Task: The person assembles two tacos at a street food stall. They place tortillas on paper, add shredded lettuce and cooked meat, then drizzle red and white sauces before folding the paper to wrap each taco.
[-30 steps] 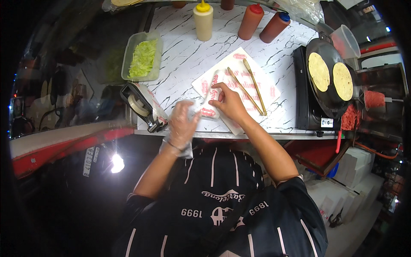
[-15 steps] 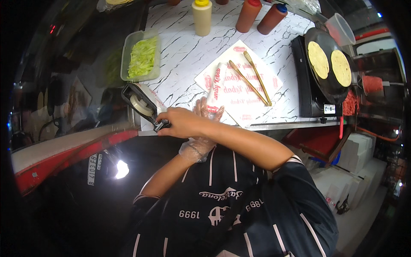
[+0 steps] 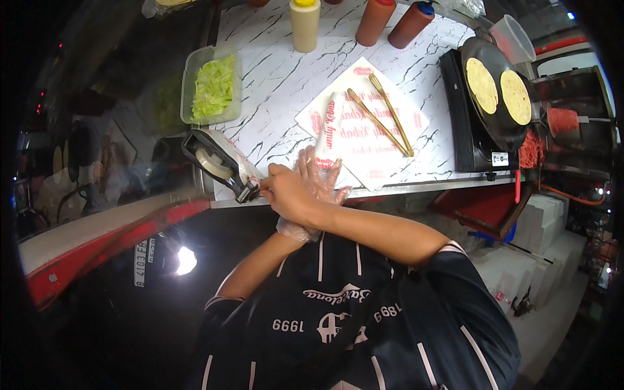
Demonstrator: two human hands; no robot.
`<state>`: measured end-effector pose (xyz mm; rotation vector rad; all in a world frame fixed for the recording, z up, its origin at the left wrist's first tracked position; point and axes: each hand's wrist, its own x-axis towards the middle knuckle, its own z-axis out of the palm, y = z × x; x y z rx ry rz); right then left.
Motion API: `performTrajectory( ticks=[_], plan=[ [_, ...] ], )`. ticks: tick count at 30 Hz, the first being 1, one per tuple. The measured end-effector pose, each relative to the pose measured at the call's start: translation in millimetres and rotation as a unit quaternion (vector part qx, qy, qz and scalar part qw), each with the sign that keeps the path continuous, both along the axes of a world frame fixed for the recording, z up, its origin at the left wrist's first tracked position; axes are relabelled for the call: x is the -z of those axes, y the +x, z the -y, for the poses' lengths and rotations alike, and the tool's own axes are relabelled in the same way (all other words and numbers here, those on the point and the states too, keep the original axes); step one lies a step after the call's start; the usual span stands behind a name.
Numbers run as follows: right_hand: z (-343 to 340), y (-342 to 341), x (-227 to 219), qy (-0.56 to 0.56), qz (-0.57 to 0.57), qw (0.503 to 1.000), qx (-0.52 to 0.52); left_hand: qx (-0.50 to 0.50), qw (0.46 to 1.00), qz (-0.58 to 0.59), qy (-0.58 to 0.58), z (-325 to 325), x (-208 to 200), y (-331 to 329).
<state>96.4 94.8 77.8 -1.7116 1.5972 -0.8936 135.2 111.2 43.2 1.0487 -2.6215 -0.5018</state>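
Observation:
A roll [image 3: 330,123] in white paper with red print lies on a stack of printed paper sheets [image 3: 416,120]. My left hand [image 3: 317,179], in a clear plastic glove, rests on the roll's near end with fingers stretched and spread. Crossing over it, my bare right hand [image 3: 286,192] is closed in a pinch beside the cutter end of a black tape dispenser [image 3: 242,190]. A roll of tape [image 3: 213,162] sits in the dispenser; the strip at my fingertips hardly shows. Golden tongs [image 3: 383,123] lie on the sheets, right of the roll.
Shredded lettuce fills a clear tub [image 3: 239,84] at the left. Sauce bottles [image 3: 305,26] stand along the back. On the right, two flatbreads [image 3: 481,86] lie on a black griddle [image 3: 497,65] over a stove [image 3: 465,156]. A red handle [image 3: 518,185] hangs past the counter's edge.
My right hand has shifted a little to the right, off the dispenser's end, still pinched. My gloved left hand stays at the roll's near end, its fingers more spread.

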Motion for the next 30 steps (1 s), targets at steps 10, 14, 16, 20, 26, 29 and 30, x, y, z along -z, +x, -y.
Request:
performTrajectory(
  ticks=[10,14,16,20,26,29,30],
  plan=[
    [-12.4,-124.2,11.7,0.016,0.059,0.974,0.217,0.025,0.997,-0.045,0.048,9.7,-20.5,-0.5],
    [-8.6,-126.9,23.4,0.053,0.12,0.95,0.284,0.028,0.997,-0.019,0.064,10.1,-27.9,-0.6],
    [2.2,-126.5,22.3,0.028,0.142,0.941,0.307,0.03,0.997,-0.028,0.06,11.2,-26.1,-2.2],
    [26.9,-124.0,11.7,0.092,0.059,0.945,0.309,0.026,0.999,0.0,0.046,9.7,-24.9,-5.5],
    [-2.4,-186.8,-9.9,-0.118,-0.102,0.941,0.301,-0.013,0.998,0.037,0.039,15.6,-44.6,-9.5],
    [-39.3,-238.9,-12.3,-0.051,-0.297,0.91,0.285,-0.064,0.992,0.012,-0.11,39.3,-37.5,-23.7],
    [-43.9,-247.8,-9.3,-0.006,-0.327,0.906,0.268,-0.058,0.994,0.005,-0.089,50.1,-29.9,-33.1]
  ],
)
